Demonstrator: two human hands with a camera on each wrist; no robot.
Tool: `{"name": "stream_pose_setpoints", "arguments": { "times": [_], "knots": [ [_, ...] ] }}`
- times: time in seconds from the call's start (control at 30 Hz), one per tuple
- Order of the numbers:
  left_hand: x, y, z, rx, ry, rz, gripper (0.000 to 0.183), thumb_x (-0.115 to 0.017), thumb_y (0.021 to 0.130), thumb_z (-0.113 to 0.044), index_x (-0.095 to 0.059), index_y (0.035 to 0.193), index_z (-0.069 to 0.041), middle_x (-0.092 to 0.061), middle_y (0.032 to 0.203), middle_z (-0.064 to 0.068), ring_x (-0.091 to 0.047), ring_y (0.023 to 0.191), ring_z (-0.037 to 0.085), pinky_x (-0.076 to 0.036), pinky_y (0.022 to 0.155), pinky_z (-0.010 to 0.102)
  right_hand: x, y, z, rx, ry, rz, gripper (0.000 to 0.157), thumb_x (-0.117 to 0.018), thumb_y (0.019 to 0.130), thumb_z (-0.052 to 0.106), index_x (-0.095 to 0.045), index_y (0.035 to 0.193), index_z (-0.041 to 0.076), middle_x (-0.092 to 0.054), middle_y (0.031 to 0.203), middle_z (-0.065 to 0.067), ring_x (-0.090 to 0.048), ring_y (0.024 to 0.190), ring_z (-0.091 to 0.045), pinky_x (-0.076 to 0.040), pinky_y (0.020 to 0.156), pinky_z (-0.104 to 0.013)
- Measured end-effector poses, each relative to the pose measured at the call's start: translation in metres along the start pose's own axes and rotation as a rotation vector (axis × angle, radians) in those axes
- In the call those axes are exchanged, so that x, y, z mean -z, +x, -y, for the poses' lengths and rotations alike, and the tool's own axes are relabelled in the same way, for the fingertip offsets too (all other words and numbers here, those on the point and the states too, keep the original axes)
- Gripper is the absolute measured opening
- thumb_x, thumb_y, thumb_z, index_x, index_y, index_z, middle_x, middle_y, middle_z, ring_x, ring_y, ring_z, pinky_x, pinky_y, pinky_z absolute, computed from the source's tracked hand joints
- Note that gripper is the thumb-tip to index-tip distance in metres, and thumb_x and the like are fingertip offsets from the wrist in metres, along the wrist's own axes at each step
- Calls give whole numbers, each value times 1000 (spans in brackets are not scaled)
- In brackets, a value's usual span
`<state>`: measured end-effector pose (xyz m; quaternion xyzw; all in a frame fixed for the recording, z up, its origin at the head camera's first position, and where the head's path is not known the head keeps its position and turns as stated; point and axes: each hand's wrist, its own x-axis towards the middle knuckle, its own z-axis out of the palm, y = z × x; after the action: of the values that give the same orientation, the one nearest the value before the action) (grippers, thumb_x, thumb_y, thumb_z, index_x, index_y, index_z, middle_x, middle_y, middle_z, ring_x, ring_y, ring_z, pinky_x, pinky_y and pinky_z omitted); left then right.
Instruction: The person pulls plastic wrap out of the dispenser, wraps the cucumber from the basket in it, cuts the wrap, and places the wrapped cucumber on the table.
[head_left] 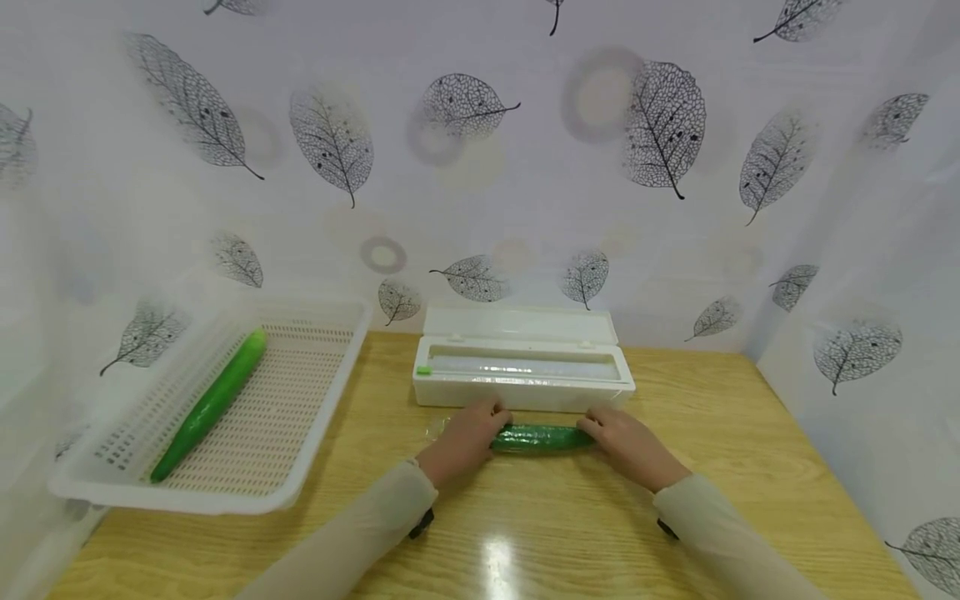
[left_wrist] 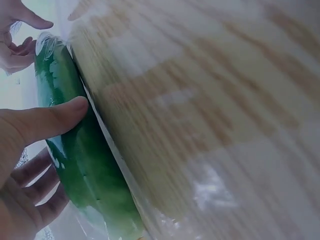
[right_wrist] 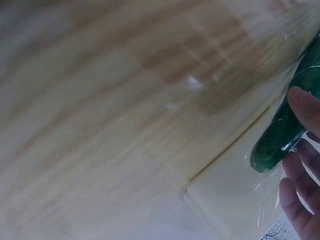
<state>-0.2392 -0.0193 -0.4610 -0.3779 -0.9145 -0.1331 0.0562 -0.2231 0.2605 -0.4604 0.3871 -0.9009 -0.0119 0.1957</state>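
Note:
A cucumber (head_left: 542, 438) lies crosswise in front of the person, wrapped in clear cling film that shines along its skin. The left hand (head_left: 467, 437) holds it near its left end; in the left wrist view the thumb (left_wrist: 55, 119) lies over the cucumber (left_wrist: 82, 150), with the fingers on its other side. At the right end, the right hand (head_left: 626, 443) grips it between thumb (right_wrist: 305, 107) and fingers. Loose film sticks out beyond the left end. Just behind both hands stands a white cling film box (head_left: 525, 395), its lid (head_left: 521, 325) raised and a film roll inside.
On the left, a white plastic basket (head_left: 281, 500) holds a second, unwrapped cucumber (head_left: 213, 404). A green slider (head_left: 423, 370) sits at the box's left end. The wooden table (head_left: 585, 542) meets a leaf-patterned curtain (head_left: 495, 217) at the back and right.

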Motion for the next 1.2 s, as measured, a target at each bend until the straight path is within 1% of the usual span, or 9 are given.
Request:
{"name": "stream_pose_setpoints", "arguments": {
  "times": [0.23,0.33,0.43,0.5,0.63,0.77,0.9,1.03,1.2],
  "knots": [
    [-2,1,5,30,-35,12,50,-79,72,-9,-59,118,-9,-61,113,4,-59,103,18,-51,93,28,-3,6,0,-17,21,42,35,-80,70,10,-62,100,8,-55,89,-1,-54,79,-13,-50,69,-31],
    [0,1,6,42,-60,11,46,-78,72,-5,-58,114,-6,-62,111,5,-60,101,19,-52,91,28,-3,9,0,-23,2,33,29,-77,73,5,-62,97,8,-56,87,-1,-54,77,-12,-50,68,-30],
    [1,2,5,41,-60,10,43,-77,72,-5,-58,111,-6,-63,106,4,-61,97,18,-53,87,28,-3,11,0,-30,-8,37,28,-76,72,2,-61,95,7,-58,86,-2,-56,78,-14,-51,69,-31],
    [0,3,6,26,-30,7,42,-78,72,-7,-59,109,-7,-63,104,3,-61,94,17,-53,86,27,-3,12,-1,-37,-5,49,30,-78,70,3,-61,95,6,-59,86,-3,-58,79,-16,-52,70,-32],
    [-3,4,8,2,68,-12,47,-82,69,-15,-60,111,-12,-59,109,3,-58,97,16,-52,87,27,-4,11,-4,-44,21,75,34,-80,68,4,-58,94,6,-60,88,-3,-59,82,-18,-51,73,-34],
    [-5,4,9,-22,135,-73,42,-78,72,-10,-61,110,-16,-56,109,4,-55,96,16,-52,84,27,-4,10,-5,-40,39,73,36,-80,68,3,-55,94,6,-61,89,-4,-59,83,-19,-51,74,-35],
    [-4,3,10,-43,107,-128,38,-69,76,3,-62,109,-15,-60,102,4,-57,90,16,-53,79,26,-4,10,-5,-42,46,83,36,-79,69,2,-56,96,6,-61,91,-4,-60,85,-19,-52,74,-35],
    [-3,2,11,-45,64,-160,39,-71,71,5,-63,106,-10,-62,98,4,-60,87,17,-53,78,27,-6,11,-5,-45,42,92,40,-79,69,2,-56,101,5,-60,94,-6,-59,87,-20,-52,76,-36],
    [1,2,11,-2,34,-122,39,-75,68,2,-59,102,-6,-63,93,4,-62,83,17,-54,75,28,-9,12,-5,-45,8,41,42,-78,69,0,-56,105,5,-57,98,-8,-58,91,-20,-53,76,-34]
  ]
}}
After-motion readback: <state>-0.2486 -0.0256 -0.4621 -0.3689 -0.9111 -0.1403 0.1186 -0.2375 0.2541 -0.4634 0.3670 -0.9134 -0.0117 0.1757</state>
